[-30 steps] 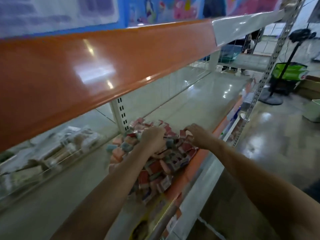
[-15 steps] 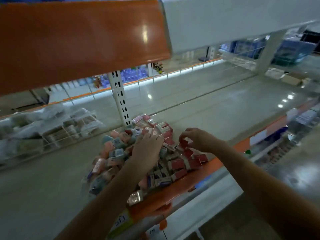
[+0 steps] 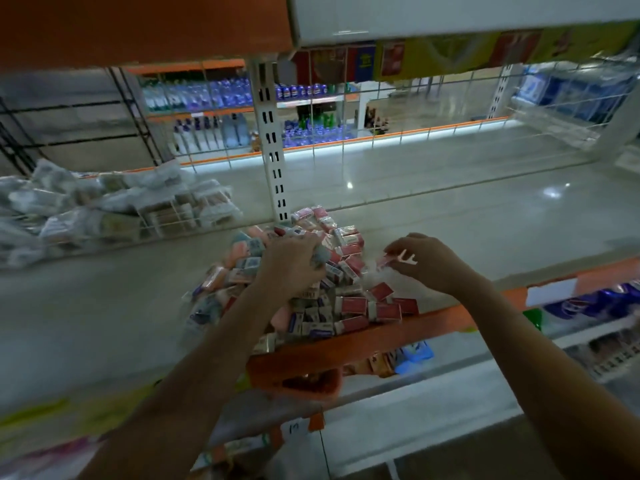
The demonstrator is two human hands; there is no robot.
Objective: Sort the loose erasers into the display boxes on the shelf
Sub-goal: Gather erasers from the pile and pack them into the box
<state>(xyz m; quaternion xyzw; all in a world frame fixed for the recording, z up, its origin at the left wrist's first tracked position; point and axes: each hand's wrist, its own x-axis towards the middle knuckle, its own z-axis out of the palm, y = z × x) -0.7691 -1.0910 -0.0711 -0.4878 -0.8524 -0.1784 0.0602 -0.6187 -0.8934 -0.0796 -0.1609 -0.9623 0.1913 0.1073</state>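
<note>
The heap of loose erasers (image 3: pixel 311 282) lies on the shelf (image 3: pixel 450 216) at its orange front edge; my left hand (image 3: pixel 291 261) rests on the heap, its grip curled round a few; my right hand (image 3: pixel 420 259) pinches one red eraser (image 3: pixel 385 260) just beside it. Bagged goods (image 3: pixel 104 206) sit well apart behind wire at left.

A heap of loose erasers (image 3: pixel 332 271) crowds the front of the shelf (image 3: pixel 450 216), spilling to its orange front lip (image 3: pixel 398 332). Both hands sit in the pile: the left hand (image 3: pixel 294 261) on top, the right hand (image 3: pixel 420 261) at its right edge. Bare shelf surface stretches to the right and rear. A slotted upright post (image 3: pixel 273 143) stands just behind the heap; plastic-wrapped packs (image 3: pixel 110 206) block the left rear behind a wire divider (image 3: pixel 166 220). The upper shelf (image 3: pixel 145 26) hangs overhead.
</note>
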